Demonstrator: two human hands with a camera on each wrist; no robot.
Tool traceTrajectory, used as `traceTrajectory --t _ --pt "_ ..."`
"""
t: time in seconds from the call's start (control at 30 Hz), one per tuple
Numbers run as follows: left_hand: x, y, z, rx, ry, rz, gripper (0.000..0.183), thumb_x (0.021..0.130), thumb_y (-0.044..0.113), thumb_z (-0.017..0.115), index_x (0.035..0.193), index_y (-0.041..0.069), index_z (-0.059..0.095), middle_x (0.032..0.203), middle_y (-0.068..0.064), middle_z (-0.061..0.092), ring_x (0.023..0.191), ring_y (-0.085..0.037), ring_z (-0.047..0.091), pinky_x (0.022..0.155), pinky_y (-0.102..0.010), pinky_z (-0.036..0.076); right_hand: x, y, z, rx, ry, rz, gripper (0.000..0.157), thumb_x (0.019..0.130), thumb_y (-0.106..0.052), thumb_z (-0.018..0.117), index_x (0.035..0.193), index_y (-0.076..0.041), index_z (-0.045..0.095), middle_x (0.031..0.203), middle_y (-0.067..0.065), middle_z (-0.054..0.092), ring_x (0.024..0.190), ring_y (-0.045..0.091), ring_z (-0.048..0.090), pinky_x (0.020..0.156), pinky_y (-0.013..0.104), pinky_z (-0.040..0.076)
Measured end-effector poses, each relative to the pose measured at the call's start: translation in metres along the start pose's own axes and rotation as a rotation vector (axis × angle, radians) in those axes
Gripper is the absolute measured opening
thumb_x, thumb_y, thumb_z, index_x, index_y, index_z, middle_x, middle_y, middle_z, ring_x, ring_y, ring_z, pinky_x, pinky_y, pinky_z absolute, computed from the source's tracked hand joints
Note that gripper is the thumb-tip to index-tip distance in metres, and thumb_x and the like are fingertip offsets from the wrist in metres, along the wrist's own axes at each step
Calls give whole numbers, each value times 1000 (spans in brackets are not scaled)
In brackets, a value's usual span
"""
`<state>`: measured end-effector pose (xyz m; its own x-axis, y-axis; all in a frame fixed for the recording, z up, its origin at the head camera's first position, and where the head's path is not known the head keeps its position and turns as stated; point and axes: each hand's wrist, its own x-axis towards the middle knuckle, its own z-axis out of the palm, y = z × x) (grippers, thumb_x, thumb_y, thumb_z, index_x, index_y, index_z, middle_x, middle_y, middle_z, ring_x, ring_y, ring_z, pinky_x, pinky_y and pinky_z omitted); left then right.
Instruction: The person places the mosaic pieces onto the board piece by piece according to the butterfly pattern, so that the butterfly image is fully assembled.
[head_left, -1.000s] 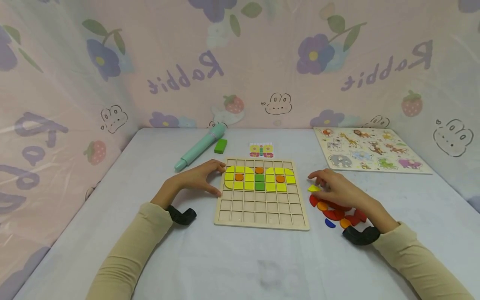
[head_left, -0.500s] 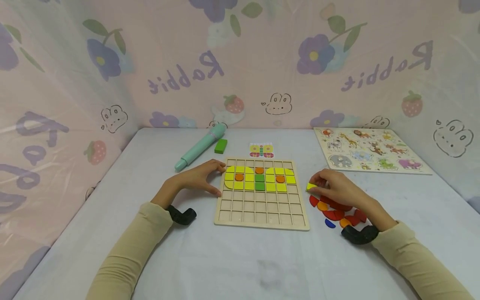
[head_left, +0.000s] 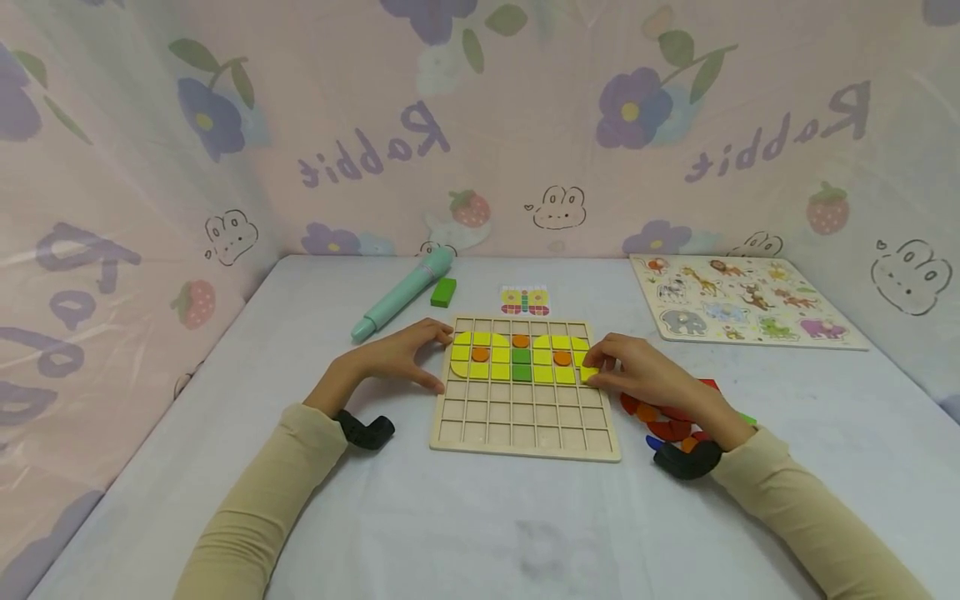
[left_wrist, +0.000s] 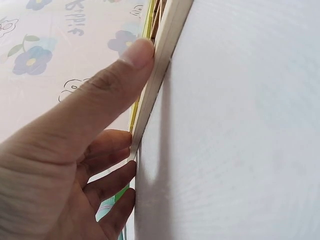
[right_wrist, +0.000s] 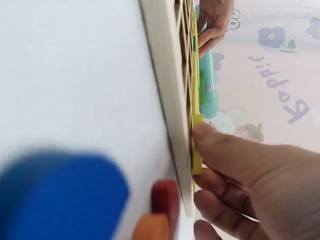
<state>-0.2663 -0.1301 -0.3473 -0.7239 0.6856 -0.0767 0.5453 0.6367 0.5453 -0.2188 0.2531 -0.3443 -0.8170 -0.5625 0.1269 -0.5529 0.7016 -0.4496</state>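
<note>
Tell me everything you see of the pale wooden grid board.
It is a squarish, light, wood-looking board lying flat on the white-covered table, with thin ridges dividing it into small cells. Yellow pieces, green pieces and round orange pieces sit in its far half; its near rows are bare. The left hand touches its left edge; the right hand holds a yellow piece at its right side.

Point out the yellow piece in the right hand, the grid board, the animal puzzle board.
yellow piece [right_wrist: 197,163]: right wrist view, lower end of its visible side
grid board [head_left: 522,413]: head view, a bare cell
animal puzzle board [head_left: 731,291]: head view, bare face near middle
</note>
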Motion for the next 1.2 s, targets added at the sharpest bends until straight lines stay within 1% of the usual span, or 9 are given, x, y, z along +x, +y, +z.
traceTrajectory --t 0.27,0.67,0.97,1.2 --pt "0 0 0 3 -3 -3 75 70 40 80 130 7 46 144 -6 35 136 -22 27 114 -40 20 3 -2 1 -1 -7 -6 23 81 -23 73 100 -9 68 89 -3 58 76 12 50 64 22 45" --pt "-1 0 0 2 -5 9 75 71 39 80 129 6 46 144 -6 36 136 -22 26 114 -39 20 3 -3 2 -12 -4 -5 22 81 -18 73 99 -9 67 89 -3 60 77 13 50 66 23 46" --pt "1 -1 0 7 -3 5 77 70 41 80 130 7 46 144 -6 36 136 -21 26 114 -39 20 1 -2 -1 -45 -8 -2 17 81 -17 72 97 -12 69 89 -4 61 80 12 53 71 29 50" --pt "1 -1 0 6 -2 6 78 70 42 80 131 7 46 144 -5 35 136 -21 26 114 -39 20 1 -1 -3 -17 -29 4 18 82 -19 72 99 -12 69 92 -3 62 80 11 53 72 29 51"
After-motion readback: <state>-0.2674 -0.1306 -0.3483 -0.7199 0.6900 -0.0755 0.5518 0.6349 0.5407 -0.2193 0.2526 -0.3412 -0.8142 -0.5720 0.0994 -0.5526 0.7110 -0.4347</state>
